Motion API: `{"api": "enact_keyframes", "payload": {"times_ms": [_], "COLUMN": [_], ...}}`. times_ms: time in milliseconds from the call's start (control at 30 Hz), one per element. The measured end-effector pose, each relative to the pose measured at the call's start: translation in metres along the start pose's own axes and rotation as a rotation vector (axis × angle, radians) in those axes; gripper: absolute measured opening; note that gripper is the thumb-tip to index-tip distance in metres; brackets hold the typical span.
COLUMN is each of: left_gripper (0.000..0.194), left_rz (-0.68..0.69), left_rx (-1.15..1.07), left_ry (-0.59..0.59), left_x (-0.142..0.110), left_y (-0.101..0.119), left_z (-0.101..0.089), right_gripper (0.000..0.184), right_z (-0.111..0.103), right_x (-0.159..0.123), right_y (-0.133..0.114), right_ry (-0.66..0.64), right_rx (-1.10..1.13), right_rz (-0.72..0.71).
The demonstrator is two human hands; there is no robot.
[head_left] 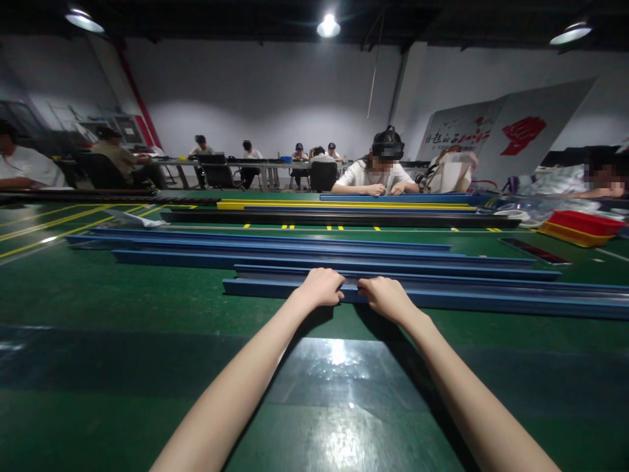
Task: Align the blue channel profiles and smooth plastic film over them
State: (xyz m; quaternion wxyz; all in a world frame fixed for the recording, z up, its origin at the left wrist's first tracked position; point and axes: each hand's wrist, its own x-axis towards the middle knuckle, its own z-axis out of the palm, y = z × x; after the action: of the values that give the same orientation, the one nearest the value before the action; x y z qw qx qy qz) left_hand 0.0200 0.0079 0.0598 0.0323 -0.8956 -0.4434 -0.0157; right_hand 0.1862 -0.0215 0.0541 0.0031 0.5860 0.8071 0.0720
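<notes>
1. The near channel (472,296), a long, straight blue piece with raised edges and an open trough, lies lengthwise across the green counter (98,419); its right end runs out of view.
2. The left grip (322,286) is at the near channel, left of the right grip, with its fingers curled down onto the piece (whether they pinch it or merely touch it, I cannot tell).
3. The right grip (382,294) is on the same channel, just beside the left one, fingers bent inward; its hold is equally unclear.
4. Just beyond the near channel, and reaching farther left, lie more long blue channels (275,261), roughly parallel to it.
5. Farther beyond it come a long black strip (344,218) and a bright yellow strip (344,205).
6. Past the near channel on the right are a flat, dark rectangular slab (534,251) and a shallow red plastic tray (587,223) (something yellow shows under it).
7. On the near side of the channel, a glossy, see-through sheet (147,360) crosses the counter beneath the forearms.
8. Across the counter from the channel, a person in a white top and black headgear (388,143) leans forward.
</notes>
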Motion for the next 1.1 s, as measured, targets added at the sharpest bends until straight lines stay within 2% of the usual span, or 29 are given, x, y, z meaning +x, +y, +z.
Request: {"api": "enact_keyframes", "payload": {"times_ms": [167,267,533,633,733,800,967,1100], "left_gripper": [0.018,0.017,0.021,0.022,0.023,0.023,0.017,0.014], "left_rz": [-0.042,-0.065,-0.206,-0.256,-0.250,-0.223,-0.101,-0.084], "left_rx": [0.030,0.038,0.070,0.076,0.095,0.072,-0.032,-0.035], "left_ry": [-0.008,-0.053,-0.194,-0.221,-0.249,-0.225,-0.021,0.054], "left_x": [-0.013,-0.019,-0.033,-0.038,-0.035,-0.030,-0.012,-0.006], "left_y": [-0.012,-0.020,-0.045,-0.046,-0.039,-0.031,-0.008,0.002], "left_z": [-0.003,-0.006,-0.017,-0.021,-0.021,-0.019,-0.008,-0.002], "right_gripper": [0.024,0.024,0.016,0.015,0.013,0.013,0.011,0.011], "right_z": [0.000,0.003,0.012,0.015,0.017,0.016,0.013,0.013], "right_x": [0.005,0.005,-0.015,-0.018,-0.015,-0.011,-0.001,0.004], "right_y": [-0.015,-0.016,0.020,0.027,0.024,0.019,0.004,-0.004], "right_ry": [0.006,0.012,0.161,0.228,0.243,0.241,0.227,0.231], "right_rx": [0.084,0.126,0.136,0.150,0.134,0.120,0.093,0.096], "right_rz": [-0.008,-0.019,-0.001,-0.032,-0.049,-0.047,-0.067,-0.098]}}
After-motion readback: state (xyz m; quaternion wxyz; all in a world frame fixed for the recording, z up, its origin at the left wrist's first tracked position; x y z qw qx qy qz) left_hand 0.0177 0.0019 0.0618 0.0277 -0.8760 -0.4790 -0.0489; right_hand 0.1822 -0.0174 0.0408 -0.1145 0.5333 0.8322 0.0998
